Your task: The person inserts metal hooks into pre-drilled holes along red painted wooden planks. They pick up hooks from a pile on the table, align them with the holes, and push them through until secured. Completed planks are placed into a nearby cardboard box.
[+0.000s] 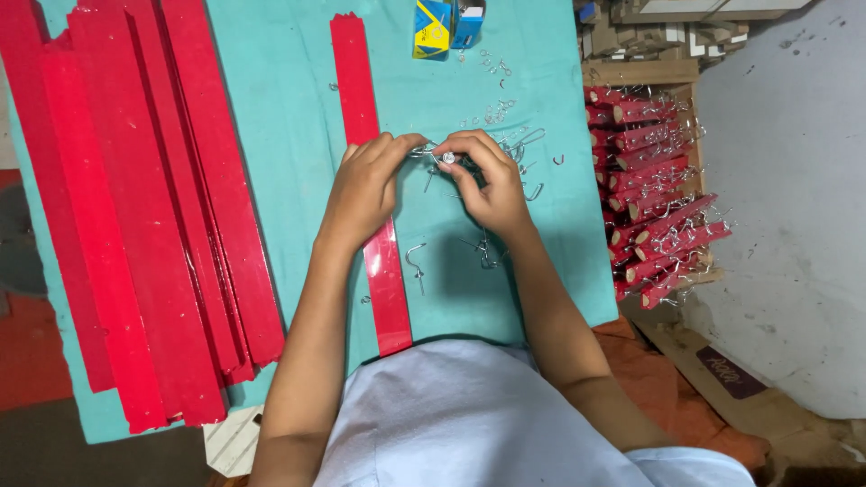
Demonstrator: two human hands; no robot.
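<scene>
Hands meeting over teal cloth (289,135), L hand (365,185) & R hand (487,180) fingers pinching small metal hook (446,158) betw fingertips, above red strip (383,261)

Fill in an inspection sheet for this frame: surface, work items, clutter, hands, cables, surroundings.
Surface: teal cloth covering the table.
Work items: small metal hook piece pinched between both hands; one red strip lying lengthwise under the left hand.
Clutter: loose metal hooks scattered on the cloth; stack of red strips at the left; blue and yellow box at the top edge.
Hands: left hand and right hand meet fingertip to fingertip on the hook piece.
Cables: nothing seen.
Surroundings: wooden crate holding red pieces with hooks fitted; grey floor at the right.
</scene>
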